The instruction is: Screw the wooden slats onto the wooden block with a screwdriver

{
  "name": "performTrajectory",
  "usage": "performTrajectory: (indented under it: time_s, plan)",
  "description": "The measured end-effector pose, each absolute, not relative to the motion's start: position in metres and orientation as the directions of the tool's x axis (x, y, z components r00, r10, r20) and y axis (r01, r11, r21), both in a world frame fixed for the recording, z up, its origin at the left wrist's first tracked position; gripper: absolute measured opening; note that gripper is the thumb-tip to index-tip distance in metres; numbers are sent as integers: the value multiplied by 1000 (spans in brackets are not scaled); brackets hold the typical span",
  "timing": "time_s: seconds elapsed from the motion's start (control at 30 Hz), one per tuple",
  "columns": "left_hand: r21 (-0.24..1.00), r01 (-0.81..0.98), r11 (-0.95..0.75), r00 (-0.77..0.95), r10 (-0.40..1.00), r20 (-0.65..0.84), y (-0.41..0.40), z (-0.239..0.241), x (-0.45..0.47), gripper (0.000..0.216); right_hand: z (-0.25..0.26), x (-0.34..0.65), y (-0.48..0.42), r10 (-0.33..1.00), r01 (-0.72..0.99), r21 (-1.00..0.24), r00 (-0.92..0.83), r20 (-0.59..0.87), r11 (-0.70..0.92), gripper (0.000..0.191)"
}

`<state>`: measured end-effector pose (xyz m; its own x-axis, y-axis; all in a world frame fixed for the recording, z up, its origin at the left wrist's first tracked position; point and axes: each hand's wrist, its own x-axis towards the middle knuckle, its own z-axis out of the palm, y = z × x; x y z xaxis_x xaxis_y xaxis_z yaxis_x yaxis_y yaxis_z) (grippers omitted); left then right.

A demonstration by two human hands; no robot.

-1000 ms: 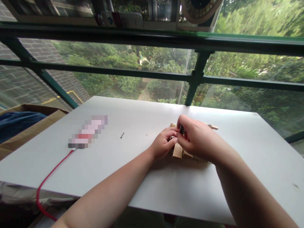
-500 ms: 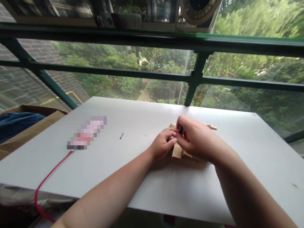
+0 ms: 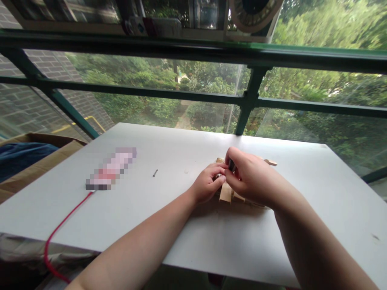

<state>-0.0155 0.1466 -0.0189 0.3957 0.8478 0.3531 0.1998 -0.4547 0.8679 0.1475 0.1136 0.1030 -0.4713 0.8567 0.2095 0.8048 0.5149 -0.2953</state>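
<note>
Just right of the table's middle lies a wooden assembly (image 3: 225, 194) of light strips and blocks, largely covered by my hands. My left hand (image 3: 207, 184) is closed at its left side, its thumb and fingertips against the wood near a small pale bit. My right hand (image 3: 252, 173) curls over the top with the fingers closed around a short dark cylindrical object (image 3: 231, 165). Only a small part of that object shows, and its lower end is hidden. The fingertips of both hands meet over the wood. A thin wooden tip (image 3: 271, 162) sticks out behind my right hand.
A small dark metal rod (image 3: 155, 172) and a tiny clear scrap (image 3: 186, 171) lie on the white table (image 3: 136, 213). At left is a blurred-out flat device (image 3: 111, 169) with a red cable (image 3: 60, 225). A cardboard box (image 3: 45, 167) stands beyond the left edge; a green-framed window is behind.
Almost nothing differs. Both hands keep the same place and grip over the wood, and the view has shifted very slightly.
</note>
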Motion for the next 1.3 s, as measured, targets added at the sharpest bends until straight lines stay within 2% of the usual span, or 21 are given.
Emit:
performTrajectory:
  time_s: [1.3]
  plan:
    - [866, 177, -468, 422, 831, 363, 145, -16, -15, 24, 99, 144, 113, 842, 801, -268, -483, 239, 535, 8]
